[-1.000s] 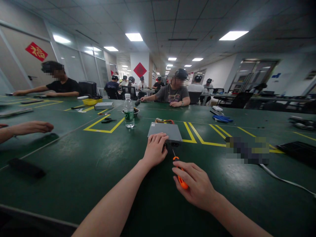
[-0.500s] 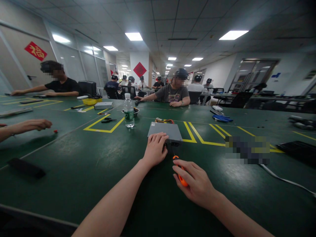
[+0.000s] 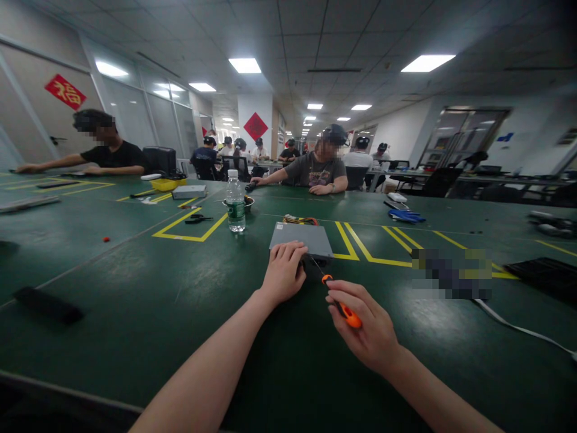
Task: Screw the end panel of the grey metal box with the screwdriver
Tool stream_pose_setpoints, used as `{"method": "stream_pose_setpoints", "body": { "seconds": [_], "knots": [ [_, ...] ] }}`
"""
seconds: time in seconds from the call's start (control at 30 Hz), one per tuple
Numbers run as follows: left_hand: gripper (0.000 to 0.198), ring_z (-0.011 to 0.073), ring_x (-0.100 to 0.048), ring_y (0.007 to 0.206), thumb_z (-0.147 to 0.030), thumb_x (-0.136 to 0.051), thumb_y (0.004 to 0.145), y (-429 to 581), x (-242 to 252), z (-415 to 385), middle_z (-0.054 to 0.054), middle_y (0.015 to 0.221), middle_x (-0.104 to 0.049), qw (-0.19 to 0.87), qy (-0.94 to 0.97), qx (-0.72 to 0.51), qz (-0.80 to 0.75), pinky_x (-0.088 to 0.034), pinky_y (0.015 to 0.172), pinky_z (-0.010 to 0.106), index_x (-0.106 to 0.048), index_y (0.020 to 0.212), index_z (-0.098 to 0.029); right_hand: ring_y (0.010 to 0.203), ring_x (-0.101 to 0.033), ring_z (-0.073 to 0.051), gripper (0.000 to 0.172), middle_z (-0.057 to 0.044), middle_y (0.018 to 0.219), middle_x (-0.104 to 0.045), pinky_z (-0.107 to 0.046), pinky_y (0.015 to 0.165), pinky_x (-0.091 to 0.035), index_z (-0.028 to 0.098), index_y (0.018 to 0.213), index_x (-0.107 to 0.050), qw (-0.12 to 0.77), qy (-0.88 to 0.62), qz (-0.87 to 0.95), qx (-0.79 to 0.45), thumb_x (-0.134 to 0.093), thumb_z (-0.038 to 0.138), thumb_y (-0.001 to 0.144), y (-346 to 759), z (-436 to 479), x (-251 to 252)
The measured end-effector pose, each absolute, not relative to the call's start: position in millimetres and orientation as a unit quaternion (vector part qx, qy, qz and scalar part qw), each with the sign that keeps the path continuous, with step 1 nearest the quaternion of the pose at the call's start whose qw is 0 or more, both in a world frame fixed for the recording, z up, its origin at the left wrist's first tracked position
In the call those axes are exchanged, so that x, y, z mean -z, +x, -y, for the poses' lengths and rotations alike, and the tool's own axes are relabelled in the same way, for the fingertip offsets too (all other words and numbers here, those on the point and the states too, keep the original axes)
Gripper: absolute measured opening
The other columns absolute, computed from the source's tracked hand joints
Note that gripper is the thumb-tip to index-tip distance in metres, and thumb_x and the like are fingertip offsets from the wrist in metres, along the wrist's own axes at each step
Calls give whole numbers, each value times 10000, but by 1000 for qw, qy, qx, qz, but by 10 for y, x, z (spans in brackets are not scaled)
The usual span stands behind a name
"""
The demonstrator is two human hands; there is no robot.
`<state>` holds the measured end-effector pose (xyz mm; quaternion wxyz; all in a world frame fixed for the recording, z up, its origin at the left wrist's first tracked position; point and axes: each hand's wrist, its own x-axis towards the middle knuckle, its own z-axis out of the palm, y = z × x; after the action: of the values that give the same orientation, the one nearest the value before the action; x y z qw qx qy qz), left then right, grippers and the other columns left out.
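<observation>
A grey computer power supply (image 3: pixel 311 237) lies on the green table in front of me, its bundle of coloured wires (image 3: pixel 300 221) at the far side. My left hand (image 3: pixel 283 270) grips its near left edge, fingers over the top and thumb down at the front face. In my right hand (image 3: pixel 365 322) is an orange and black screwdriver (image 3: pixel 349 314), held between thumb and fingers. Its thin shaft slants up and left to the front face of the power supply. Whether the tip sits on a screw is too small to tell.
Beyond the power supply stand a water bottle (image 3: pixel 236 204) and a metal bowl (image 3: pixel 247 204). A black object (image 3: pixel 48 305) lies at left, blue gloves (image 3: pixel 406 216) at far right. One person (image 3: pixel 315 171) sits opposite, another (image 3: pixel 112 153) at far left.
My right hand and the screwdriver have shifted right and slightly up; the shaft now slants more to the left. My left hand stays put. Another person's hand at left has left the view.
</observation>
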<state>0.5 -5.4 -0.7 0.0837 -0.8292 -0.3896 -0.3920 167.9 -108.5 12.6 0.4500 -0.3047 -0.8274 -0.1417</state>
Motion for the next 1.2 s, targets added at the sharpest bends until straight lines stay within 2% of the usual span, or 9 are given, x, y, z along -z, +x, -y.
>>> {"method": "stream_pose_setpoints", "body": {
  "seconds": [0.33,0.83,1.0,1.1,1.2],
  "knots": [
    [368,205,-401,1188,-167,-498,756,-1,-4,61,45,1231,-512,82,-833,385,390,-247,1019,381,-475,1120,-215,915,-585,-185,260,-98,997,-588,-329,747,-524,172,1052,-500,433,-294,842,132,-504,106,800,1683,1088,-134],
    [390,220,-406,1182,-165,-514,743,8,-8,65,52,1219,-522,80,-832,384,393,-256,1011,404,-479,1127,-223,945,-569,-187,272,-112,1026,-570,-325,774,-516,160,1075,-493,431,-302,838,145,-509,104,809,1681,1070,-106],
    [396,214,-396,1191,-160,-516,738,7,-2,60,48,1220,-520,75,-831,386,393,-248,1021,395,-478,1128,-220,937,-571,-198,272,-140,1061,-551,-327,740,-517,167,1090,-518,352,-289,864,215,-491,110,825,1620,1095,-78],
    [401,213,-391,1195,-160,-518,736,5,0,56,48,1226,-515,76,-832,386,391,-239,1028,395,-477,1130,-217,930,-574,-210,178,-148,1051,-551,-327,734,-519,167,1005,-568,308,-290,879,220,-501,202,844,1557,1133,-67],
    [405,214,-391,1196,-160,-518,735,6,-3,57,50,1229,-514,75,-833,386,391,-235,1031,400,-477,1134,-217,995,-551,-244,291,-175,1109,-522,-352,751,-517,152,1082,-543,277,-295,897,179,-460,316,856,1531,1175,-91]
  ]
}}
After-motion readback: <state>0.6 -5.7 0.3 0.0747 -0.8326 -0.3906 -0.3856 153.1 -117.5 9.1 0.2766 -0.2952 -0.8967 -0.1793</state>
